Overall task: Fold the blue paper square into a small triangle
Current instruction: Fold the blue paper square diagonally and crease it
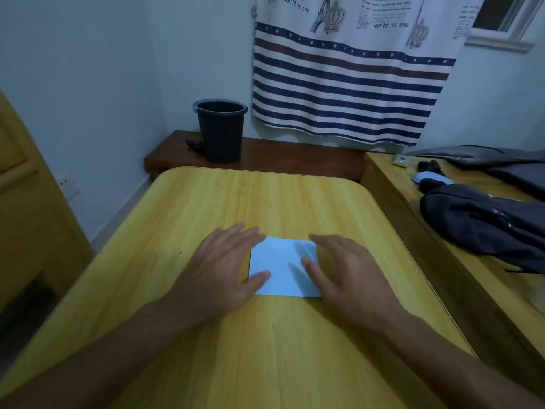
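Note:
A light blue paper square [281, 265] lies flat and unfolded on the yellow wooden table [265, 335], near its middle. My left hand [224, 270] rests palm down at the paper's left edge, its thumb on the lower left corner and its fingers spread past the upper left corner. My right hand [345, 270] lies palm down over the paper's right edge, thumb on the sheet, fingers apart. Neither hand grips the paper.
A black bucket [221, 129] stands on a dark wooden bench [280, 160] behind the table. To the right is a second wooden surface [392, 187] with a dark bag [483, 222] and small items. A striped curtain [348, 84] hangs on the back wall.

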